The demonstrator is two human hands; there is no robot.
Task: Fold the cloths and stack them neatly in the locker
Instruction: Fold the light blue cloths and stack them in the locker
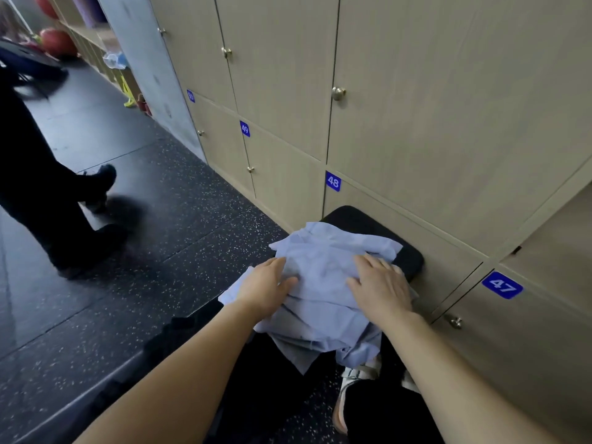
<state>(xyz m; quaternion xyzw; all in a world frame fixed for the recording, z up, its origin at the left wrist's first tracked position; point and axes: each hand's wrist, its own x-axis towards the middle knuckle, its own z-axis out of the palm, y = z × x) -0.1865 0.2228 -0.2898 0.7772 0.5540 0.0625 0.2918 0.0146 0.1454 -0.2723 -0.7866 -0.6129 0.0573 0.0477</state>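
A loose pile of light blue cloths [323, 277] lies on a black padded stool [368, 222] in front of the lockers. My left hand [267, 286] rests flat on the pile's left side, fingers fairly straight. My right hand [381, 283] lies palm down on the pile's right side, fingers spread. The cloths hang over the stool's near edge towards my legs. Beige locker doors [416, 107] fill the wall behind; those numbered 48 [333, 181] and 47 [502, 285] are closest. The locker just above door 47 looks open at the far right.
Another person's dark-trousered legs and shoes [93, 200] stand on the dark speckled floor at the left. My own legs and a light shoe [352, 382] are below the stool. Open shelving with red balls [57, 41] runs along the far left wall.
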